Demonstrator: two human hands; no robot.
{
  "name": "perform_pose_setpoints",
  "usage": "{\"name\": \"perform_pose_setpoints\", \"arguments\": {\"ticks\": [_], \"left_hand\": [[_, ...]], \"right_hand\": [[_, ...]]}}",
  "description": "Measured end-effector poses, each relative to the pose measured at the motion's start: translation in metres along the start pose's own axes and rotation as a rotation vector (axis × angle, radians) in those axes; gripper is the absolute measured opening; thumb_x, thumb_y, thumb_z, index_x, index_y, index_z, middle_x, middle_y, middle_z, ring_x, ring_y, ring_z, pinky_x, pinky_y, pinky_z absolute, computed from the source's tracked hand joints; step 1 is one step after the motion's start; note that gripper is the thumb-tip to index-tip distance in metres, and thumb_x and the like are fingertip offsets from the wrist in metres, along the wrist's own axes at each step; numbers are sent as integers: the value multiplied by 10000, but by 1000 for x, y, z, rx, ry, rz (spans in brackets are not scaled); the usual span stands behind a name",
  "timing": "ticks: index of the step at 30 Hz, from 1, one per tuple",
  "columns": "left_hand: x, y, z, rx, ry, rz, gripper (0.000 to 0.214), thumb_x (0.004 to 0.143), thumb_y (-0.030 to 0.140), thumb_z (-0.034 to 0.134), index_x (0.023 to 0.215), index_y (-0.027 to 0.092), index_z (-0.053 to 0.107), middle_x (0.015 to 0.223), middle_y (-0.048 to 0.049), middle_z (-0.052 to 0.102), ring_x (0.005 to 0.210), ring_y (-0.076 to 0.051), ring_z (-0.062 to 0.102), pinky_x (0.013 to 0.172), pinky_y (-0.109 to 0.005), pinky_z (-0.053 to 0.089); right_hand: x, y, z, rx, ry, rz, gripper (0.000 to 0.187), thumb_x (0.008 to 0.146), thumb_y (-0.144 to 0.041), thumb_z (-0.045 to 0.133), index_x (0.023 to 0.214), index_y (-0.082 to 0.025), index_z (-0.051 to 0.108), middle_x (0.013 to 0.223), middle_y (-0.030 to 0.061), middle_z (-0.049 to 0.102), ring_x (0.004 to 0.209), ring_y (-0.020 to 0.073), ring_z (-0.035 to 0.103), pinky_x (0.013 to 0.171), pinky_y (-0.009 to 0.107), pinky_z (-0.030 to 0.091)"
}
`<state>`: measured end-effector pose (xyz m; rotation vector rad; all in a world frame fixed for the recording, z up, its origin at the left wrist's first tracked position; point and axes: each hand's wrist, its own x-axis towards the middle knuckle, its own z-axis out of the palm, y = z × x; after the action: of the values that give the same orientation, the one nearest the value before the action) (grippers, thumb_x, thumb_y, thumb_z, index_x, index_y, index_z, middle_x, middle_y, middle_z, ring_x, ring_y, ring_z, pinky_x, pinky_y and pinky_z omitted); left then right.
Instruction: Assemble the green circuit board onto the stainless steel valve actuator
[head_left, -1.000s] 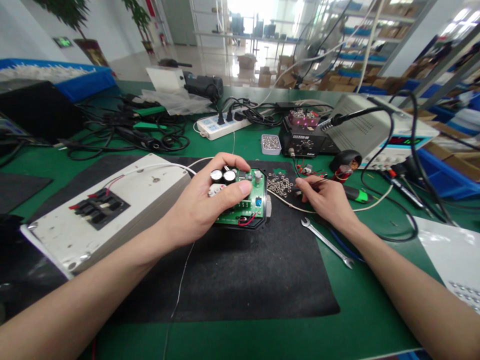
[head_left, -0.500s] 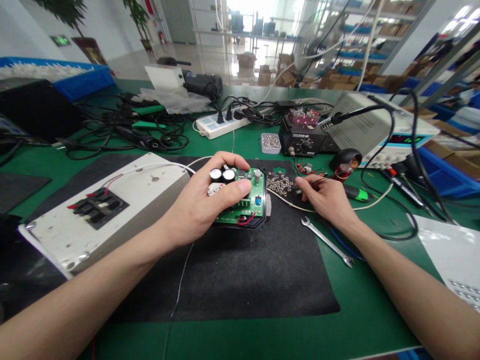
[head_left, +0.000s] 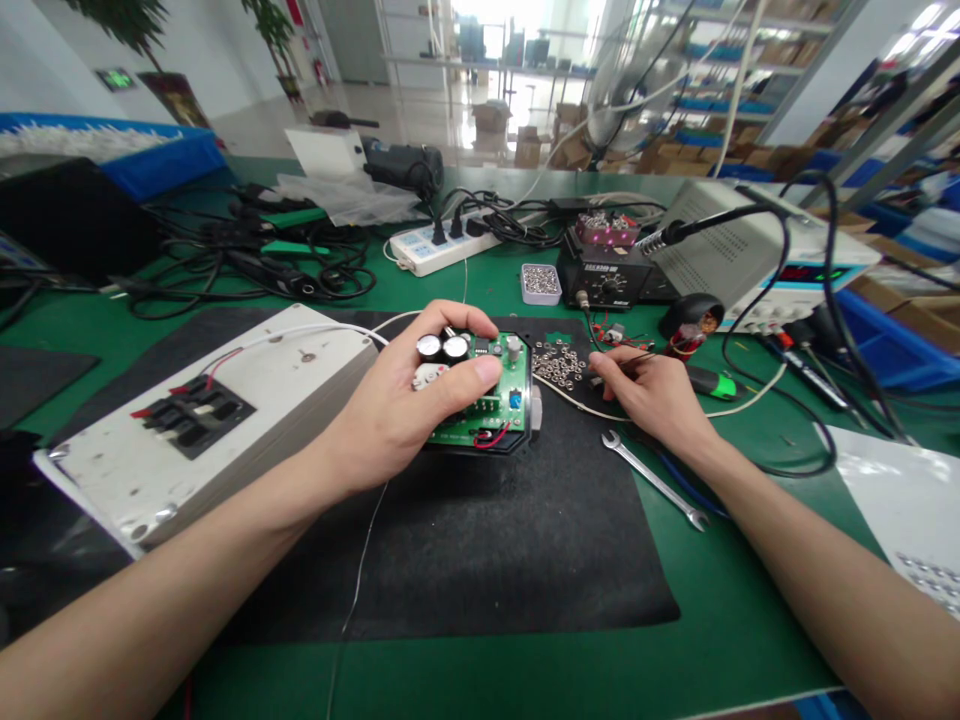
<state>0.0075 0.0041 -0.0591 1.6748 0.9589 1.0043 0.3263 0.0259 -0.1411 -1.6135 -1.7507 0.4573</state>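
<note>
Grey box (head_left: 285,370): left part of the mat (head_left: 480,560), white cable (head_left: 330,328) running toward the left hand (head_left: 397,400)
Left hand: closed on the circuit board (head_left: 514,372) and its black housing (head_left: 517,448), thumb across the component face, fingers over the far edge
Capacitors (head_left: 430,347): tall, just beside the thumb, probably bend if shoved, not a handle
Circuit board: mid-view over the mat, right of the grey box; can't tell if the housing touches down
Handling: probably fairly light, stiff, not slippery; soldered parts the fragile bit
Red wire (head_left: 499,437): bowed loop at near edge, could snag
Hold: housing rim or opposite edges, I'd say; grey connector (head_left: 535,408) looks solid enough to steady against
Metal rings (head_left: 559,365): spread right of the board, small, likely hard
Right hand (head_left: 660,395): fingertips drawn together just beside the metal rings, can't tell what's between them
</note>
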Motion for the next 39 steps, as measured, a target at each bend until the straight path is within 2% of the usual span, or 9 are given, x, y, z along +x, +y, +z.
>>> {"name": "perform_pose_setpoints", "arguments": {"ticks": [6,11,15,18,24,30,33,39], "left_hand": [[-1,0,-1,2,6,8,441,922,574,797,1186,241,680,938,-1,607,764,-170,527,653,-299,432],[-1,0,0,-5,10,3,444,917,569,797,1194,241,680,956,-11,612,767,-181,534,658,-306,443],[0,0,1,14,25,10,445,916,576,793,1186,238,689,957,-15,618,770,-180,531,660,-303,443],[0,1,1,6,22,12,432,918,564,797,1182,240,687,960,-10,619,772,-175,535,665,-301,445],[1,1,1,-20,5,4,423,927,556,799,1180,239,678,934,-3,602,755,-168,522,640,-289,434],[-1,1,-1,-50,-15,-12,416,927,541,810,1192,251,671,933,-2,599,748,-166,528,638,-287,444],[-2,2,0,-77,-30,-11,420,922,537,824,1188,253,666,929,4,596,748,-162,530,645,-283,446],[-3,3,1,-94,-30,-21,443,921,561,824,1190,249,662,945,1,602,767,-165,534,670,-287,450]], "right_hand": [[-1,-2,0,2,-3,-12,627,1032,-744,597,727,-211,726,680,49,748,564,184,638,598,319,427],[-3,-3,0,-5,-15,-20,576,1039,-726,606,847,-208,771,629,34,720,548,195,632,572,318,424],[-4,-3,1,4,-16,-65,527,1039,-697,626,891,-213,775,677,36,728,608,207,670,583,313,448],[-4,-1,1,38,-28,-79,504,1035,-686,642,883,-219,754,733,42,745,652,213,702,609,316,477],[-4,0,0,82,-22,-75,530,1071,-685,601,843,-223,724,672,19,701,637,189,644,641,316,466],[-4,1,1,111,-4,-75,591,1052,-750,595,819,-226,736,688,30,711,657,195,650,657,322,492],[-3,2,2,158,13,-44,623,1056,-776,565,862,-221,773,659,26,688,596,183,618,578,315,461],[0,-3,-1,334,59,122,783,991,-908,511,853,-198,811,645,60,703,513,160,563,501,313,445]]}}
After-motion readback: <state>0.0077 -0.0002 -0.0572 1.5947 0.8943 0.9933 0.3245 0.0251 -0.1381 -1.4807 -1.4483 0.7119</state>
